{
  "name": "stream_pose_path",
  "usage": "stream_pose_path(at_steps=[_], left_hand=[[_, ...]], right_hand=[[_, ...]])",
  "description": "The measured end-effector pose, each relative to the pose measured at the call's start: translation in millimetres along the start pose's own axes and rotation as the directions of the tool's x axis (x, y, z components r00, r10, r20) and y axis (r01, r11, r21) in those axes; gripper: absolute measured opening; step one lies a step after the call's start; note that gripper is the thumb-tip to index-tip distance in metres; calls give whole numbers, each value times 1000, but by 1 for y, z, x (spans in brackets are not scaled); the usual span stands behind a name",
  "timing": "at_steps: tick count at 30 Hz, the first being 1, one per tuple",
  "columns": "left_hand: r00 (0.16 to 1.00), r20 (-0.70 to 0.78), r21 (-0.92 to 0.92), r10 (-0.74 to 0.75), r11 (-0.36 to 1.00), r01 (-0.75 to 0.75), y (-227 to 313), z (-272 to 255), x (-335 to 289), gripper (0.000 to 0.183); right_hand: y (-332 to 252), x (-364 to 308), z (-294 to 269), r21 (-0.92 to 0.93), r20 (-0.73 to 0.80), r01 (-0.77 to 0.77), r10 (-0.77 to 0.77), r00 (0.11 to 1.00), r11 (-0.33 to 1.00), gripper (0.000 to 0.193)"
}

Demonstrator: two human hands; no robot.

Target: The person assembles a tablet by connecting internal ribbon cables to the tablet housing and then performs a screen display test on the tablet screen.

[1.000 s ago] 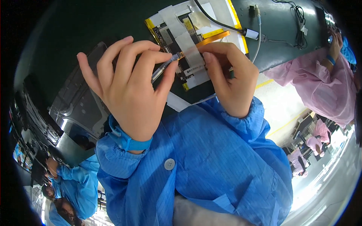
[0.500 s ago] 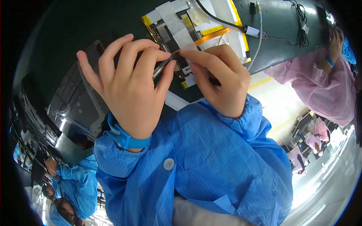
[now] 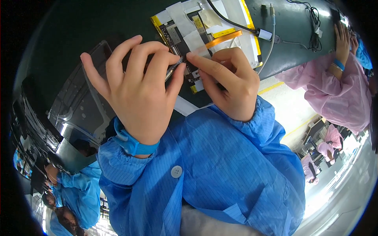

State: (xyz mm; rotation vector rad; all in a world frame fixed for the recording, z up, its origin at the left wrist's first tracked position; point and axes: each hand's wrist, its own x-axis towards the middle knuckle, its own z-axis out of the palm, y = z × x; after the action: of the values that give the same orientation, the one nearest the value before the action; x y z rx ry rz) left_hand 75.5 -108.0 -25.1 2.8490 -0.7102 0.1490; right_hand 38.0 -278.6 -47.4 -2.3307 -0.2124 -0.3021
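An opened tablet-like device lies at the upper middle, its dark circuit board [image 3: 172, 34] partly covered by pale tape [image 3: 184, 21]. My left hand [image 3: 143, 90] is at the board's near left edge, thumb and forefinger pinched on a small part I cannot make out, other fingers raised. A slim metallic strip [image 3: 170, 72] shows under that thumb. My right hand [image 3: 234, 84] is closed, its forefinger tip pressing at the same spot and its thumb lower down; what it grips is hidden. An orange ribbon cable [image 3: 223, 39] arches beside it.
A black cable [image 3: 228, 19] and a white cable [image 3: 271, 43] run past the device. At left lies a clear plastic tray [image 3: 80, 88]. A coiled black cord [image 3: 314, 29] sits at the back right. A co-worker in a pink sleeve [image 3: 330, 84] is at right, another in blue [image 3: 80, 188] at lower left.
Both hands stay at the same spot, with small finger shifts. The device has shifted slightly to the right. The pink-sleeved co-worker's hand has moved up and left.
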Motion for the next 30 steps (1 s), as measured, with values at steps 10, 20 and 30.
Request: stream_pose_path(at_steps=[10,20,30], left_hand=[[997,-74,21,-3,1000,5,2,5,-2,18],[998,-21,-92,-55,994,53,7,-5,5,17],[994,-52,-228,-91,971,77,4,-25,21,17]], right_hand=[[0,1,-3,-216,111,219,-199,974,951,37],[-2,11,-13,-278,229,337,-278,933,900,29],[-8,41,-31,-216,357,417,-326,875,883,27]])
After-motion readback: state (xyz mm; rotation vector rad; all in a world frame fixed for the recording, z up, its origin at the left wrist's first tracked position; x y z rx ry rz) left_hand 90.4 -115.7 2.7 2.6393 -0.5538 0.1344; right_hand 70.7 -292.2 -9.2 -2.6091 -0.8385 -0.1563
